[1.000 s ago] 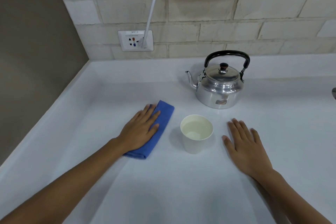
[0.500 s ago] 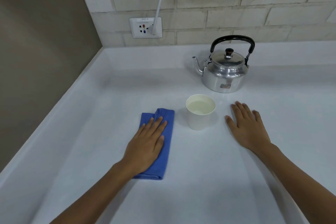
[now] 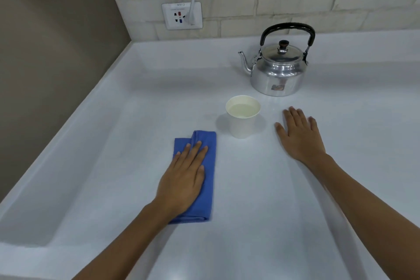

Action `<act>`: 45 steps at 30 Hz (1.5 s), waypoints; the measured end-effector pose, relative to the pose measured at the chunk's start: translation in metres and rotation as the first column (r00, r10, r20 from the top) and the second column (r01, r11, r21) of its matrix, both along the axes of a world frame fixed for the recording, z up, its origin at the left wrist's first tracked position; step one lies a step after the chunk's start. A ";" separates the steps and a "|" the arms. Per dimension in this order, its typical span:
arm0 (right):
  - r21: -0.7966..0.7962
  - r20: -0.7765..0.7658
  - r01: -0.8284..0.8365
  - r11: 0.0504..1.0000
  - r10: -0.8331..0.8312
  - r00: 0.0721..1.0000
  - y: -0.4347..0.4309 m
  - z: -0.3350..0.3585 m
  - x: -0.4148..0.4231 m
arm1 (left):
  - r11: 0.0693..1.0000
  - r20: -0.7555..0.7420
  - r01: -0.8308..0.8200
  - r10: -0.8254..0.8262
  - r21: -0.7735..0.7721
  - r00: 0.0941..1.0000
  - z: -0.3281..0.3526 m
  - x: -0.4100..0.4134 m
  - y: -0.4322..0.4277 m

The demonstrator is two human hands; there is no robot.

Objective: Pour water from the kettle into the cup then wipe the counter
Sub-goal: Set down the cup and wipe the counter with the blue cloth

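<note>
The left hand [image 3: 181, 179] presses flat, grip wide, on the blue cloth [image 3: 205, 179] on the tabletop [image 3: 250, 223]. The right hand [image 3: 300, 136] lies flat, grip wide, beside the water-filled cup [image 3: 242, 117], near the kettle [image 3: 278, 68].

From my remote seat, the only lettering I can find is a small printed code along the top edge of the wall socket [image 3: 181, 15], which looks like "9PP-2", though the characters are tiny and soft and I would not swear to them. A fainter line of print runs just below it on the same plate, too blurred to read. The kettle [image 3: 278, 68] carries a small sticker [image 3: 277, 87] low on its body, but nothing on it is legible.
</note>
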State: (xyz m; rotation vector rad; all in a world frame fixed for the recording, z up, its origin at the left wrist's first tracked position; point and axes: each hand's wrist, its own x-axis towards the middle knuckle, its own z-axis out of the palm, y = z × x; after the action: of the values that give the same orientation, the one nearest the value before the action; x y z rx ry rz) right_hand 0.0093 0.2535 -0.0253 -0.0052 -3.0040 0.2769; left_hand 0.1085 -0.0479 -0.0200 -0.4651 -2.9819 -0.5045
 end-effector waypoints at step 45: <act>-0.349 0.119 -0.054 0.936 0.102 0.988 -0.116 0.034 0.124 | 0.961 0.112 -0.249 0.262 -0.118 0.958 0.022 -0.061 0.012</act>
State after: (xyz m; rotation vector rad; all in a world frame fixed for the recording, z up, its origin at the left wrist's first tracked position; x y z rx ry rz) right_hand 0.1331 0.1373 0.0084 0.0655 -3.0466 0.8418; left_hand 0.0471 -0.0354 0.0016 -0.0499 -3.1356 -0.3699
